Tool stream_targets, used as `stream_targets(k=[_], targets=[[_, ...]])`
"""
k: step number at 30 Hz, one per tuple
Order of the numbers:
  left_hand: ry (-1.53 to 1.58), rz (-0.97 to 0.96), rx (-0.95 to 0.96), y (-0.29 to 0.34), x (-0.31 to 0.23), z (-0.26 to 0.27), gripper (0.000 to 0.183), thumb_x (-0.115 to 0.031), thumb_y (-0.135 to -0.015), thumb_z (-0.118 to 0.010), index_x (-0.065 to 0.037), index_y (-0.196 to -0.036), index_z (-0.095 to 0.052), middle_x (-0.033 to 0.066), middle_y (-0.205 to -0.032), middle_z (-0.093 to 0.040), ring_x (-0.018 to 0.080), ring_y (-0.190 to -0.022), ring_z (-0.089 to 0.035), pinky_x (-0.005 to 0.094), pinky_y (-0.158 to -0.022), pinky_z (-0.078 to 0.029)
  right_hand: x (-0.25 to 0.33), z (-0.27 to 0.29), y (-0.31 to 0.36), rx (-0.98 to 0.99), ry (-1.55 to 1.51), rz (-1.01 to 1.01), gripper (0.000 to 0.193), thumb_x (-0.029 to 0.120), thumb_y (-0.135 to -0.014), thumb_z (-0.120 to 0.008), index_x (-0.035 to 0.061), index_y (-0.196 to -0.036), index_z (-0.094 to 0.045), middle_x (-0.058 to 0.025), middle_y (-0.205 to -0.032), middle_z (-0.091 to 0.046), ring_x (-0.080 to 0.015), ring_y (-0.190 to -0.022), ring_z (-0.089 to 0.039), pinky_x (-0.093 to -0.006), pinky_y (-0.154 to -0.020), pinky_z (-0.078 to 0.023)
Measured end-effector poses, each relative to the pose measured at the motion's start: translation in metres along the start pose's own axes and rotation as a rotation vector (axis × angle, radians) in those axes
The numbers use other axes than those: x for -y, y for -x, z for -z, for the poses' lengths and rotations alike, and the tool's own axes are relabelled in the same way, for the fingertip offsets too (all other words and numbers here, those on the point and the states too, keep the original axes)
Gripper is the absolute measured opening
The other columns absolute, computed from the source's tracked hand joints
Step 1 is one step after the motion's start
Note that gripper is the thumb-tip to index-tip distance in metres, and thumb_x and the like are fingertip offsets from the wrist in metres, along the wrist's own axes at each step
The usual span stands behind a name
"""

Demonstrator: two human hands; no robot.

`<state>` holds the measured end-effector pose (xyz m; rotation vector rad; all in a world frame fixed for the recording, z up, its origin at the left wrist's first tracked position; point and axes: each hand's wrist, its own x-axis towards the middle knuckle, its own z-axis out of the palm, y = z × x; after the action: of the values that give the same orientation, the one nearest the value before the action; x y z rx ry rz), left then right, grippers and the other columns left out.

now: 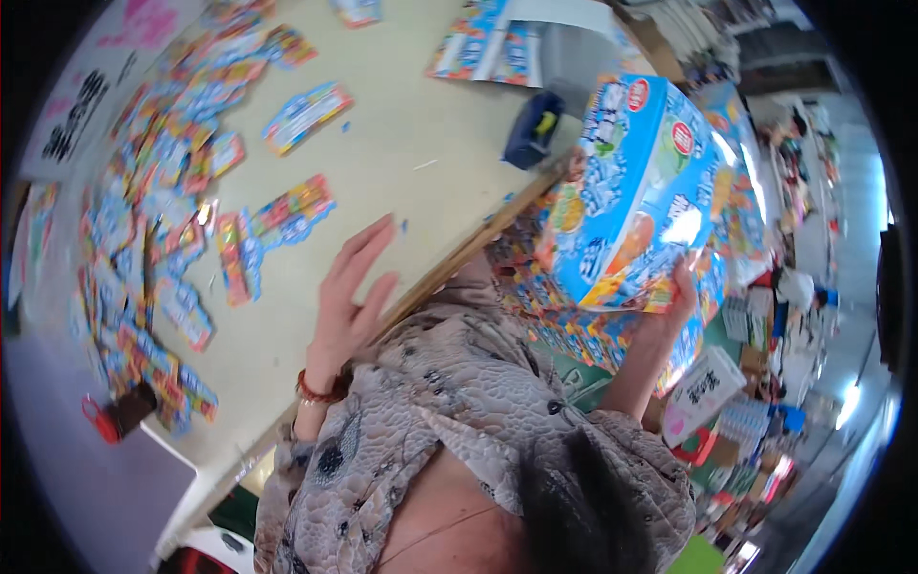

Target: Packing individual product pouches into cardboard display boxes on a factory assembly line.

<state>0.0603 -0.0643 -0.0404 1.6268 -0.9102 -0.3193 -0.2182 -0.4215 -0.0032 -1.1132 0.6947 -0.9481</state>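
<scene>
My right hand grips a blue printed cardboard box by its lower right side. The box is tilted and held off the right edge of the table, with fruit pictures and red round marks on it. My left hand is over the table's near edge, fingers apart, with nothing in it. Nearest to it on the tabletop lie a few small colourful packets. Many more such packets are heaped along the table's left side. The far side of the box is hidden from view.
A dark blue tape dispenser stands by the table's right edge. Beyond it lie printed cardboard pieces. Under the held box are stacked, brightly printed packages. A dark cup-like object with a red loop sits at the table's left corner.
</scene>
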Motion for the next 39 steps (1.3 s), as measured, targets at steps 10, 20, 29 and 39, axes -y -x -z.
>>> stream_targets(k=[10, 20, 29, 39], targets=[[-0.064, 0.164, 0.016, 0.021, 0.039, 0.008, 0.033, -0.002, -0.088, -0.059, -0.006, -0.121, -0.061, 0.0124, -0.119, -0.062, 0.0255, -0.110, -0.059, 0.0331, -0.094, -0.045, 0.059, 0.079, 0.007, -0.330, -0.088, -0.008, 0.033, 0.017, -0.091, -0.061, 0.0034, -0.120, -0.055, -0.0124, -0.119, -0.062, -0.0265, -0.107, -0.061, -0.0466, -0.091, -0.050], [-0.093, 0.096, -0.082, 0.023, 0.025, -0.010, 0.033, 0.001, -0.087, -0.060, -0.007, -0.119, -0.063, 0.0118, -0.116, -0.063, 0.0269, -0.106, -0.062, 0.0329, -0.090, -0.048, 0.016, 0.024, -0.087, -0.331, 0.010, -0.045, 0.032, 0.020, -0.087, -0.065, 0.0035, -0.114, -0.062, -0.0088, -0.111, -0.066, -0.0223, -0.098, -0.065, -0.0379, -0.081, -0.054], [-0.084, 0.212, -0.190, 0.054, 0.036, 0.006, 0.030, -0.002, -0.088, -0.059, -0.006, -0.118, -0.063, 0.0126, -0.110, -0.066, 0.0261, -0.102, -0.063, 0.0310, -0.088, -0.047, 0.034, 0.041, -0.114, -0.362, 0.703, -0.043, 0.055, 0.047, -0.093, -0.050, 0.0062, -0.131, -0.055, -0.0044, -0.128, -0.059, -0.0178, -0.112, -0.057, -0.0391, -0.088, -0.046], [-0.084, 0.227, -0.178, 0.036, 0.043, 0.007, 0.031, -0.004, -0.089, -0.058, -0.008, -0.119, -0.061, 0.0130, -0.112, -0.063, 0.0294, -0.103, -0.060, 0.0353, -0.088, -0.048, 0.008, -0.136, -0.075, -0.371, 1.018, 0.894, 0.027, 0.022, -0.091, -0.062, 0.0004, -0.107, -0.067, -0.0126, -0.101, -0.069, -0.0224, -0.086, -0.067, -0.0353, -0.075, -0.052]])
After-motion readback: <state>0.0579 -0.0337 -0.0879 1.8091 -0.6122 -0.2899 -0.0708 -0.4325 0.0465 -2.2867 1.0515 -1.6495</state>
